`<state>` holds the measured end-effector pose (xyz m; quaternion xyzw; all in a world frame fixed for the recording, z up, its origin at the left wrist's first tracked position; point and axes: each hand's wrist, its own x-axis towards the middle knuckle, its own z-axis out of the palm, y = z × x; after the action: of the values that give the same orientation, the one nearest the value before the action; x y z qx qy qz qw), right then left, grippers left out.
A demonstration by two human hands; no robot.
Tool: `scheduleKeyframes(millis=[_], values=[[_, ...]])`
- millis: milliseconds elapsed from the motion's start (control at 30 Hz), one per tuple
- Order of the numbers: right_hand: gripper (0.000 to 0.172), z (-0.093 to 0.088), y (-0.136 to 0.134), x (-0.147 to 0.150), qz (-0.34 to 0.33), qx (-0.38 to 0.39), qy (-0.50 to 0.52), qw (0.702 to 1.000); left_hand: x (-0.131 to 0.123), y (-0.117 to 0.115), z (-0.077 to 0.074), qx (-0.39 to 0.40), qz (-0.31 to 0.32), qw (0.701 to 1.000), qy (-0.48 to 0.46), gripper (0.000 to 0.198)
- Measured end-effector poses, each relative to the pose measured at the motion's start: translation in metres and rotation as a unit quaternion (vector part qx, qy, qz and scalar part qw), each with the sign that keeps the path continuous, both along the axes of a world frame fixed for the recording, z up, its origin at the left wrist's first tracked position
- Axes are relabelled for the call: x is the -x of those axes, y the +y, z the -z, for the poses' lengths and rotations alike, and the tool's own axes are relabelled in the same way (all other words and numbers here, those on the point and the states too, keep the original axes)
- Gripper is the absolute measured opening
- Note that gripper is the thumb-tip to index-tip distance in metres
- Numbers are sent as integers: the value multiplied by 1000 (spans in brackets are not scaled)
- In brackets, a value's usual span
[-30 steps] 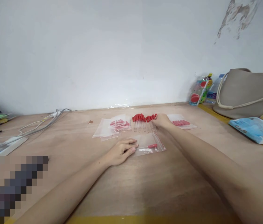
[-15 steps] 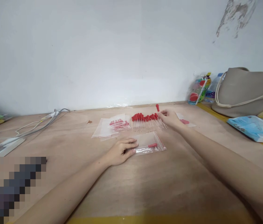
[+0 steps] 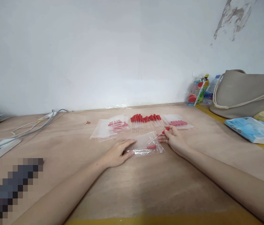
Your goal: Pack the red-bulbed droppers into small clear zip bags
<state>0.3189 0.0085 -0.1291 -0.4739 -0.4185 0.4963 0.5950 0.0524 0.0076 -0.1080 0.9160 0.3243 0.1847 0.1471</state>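
Note:
My left hand (image 3: 118, 152) lies on the left end of a clear zip bag (image 3: 143, 142) on the wooden table, its fingers curled against the plastic. One red-capped dropper (image 3: 151, 146) is inside that bag. My right hand (image 3: 173, 139) pinches another red-capped dropper (image 3: 164, 131) at the bag's right edge, its thin tip pointing left over the bag. Behind the bag lies a row of loose red-capped droppers (image 3: 146, 120).
Filled clear bags (image 3: 115, 125) lie left of the row, and one more bag of droppers (image 3: 178, 122) lies right. Cables (image 3: 38, 123) run along the left. A beige bag (image 3: 246, 92), bottles (image 3: 198, 89) and a blue packet (image 3: 253, 129) sit at the right.
My right hand lifted one dropper out of the row and brought it down toward me to the zip bag's right edge. My left hand stayed on the bag.

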Motion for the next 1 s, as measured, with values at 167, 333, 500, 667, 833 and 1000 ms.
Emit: scheduleKeyframes(millis=[167,333,500,667,833,1000], values=[[40,0,-8,-4,-48,-12,-59,997,-1,0,1,-5,8,1000,-3,43],[35,-2,-7,-11,-105,-24,-203,973,-2,-2,0,-5,7,1000,-3,43],[30,-3,-5,-15,-94,-54,-313,943,-3,-2,-1,-6,11,1000,-10,41],[25,3,-2,-14,-135,-110,-317,932,-2,-1,0,-14,12,1000,-11,42],[24,1,-5,-11,-134,-103,-324,931,-3,0,0,-11,25,1000,-4,38],[27,-7,-9,-10,-223,-68,-271,934,-4,0,0,-7,29,1000,-4,37]])
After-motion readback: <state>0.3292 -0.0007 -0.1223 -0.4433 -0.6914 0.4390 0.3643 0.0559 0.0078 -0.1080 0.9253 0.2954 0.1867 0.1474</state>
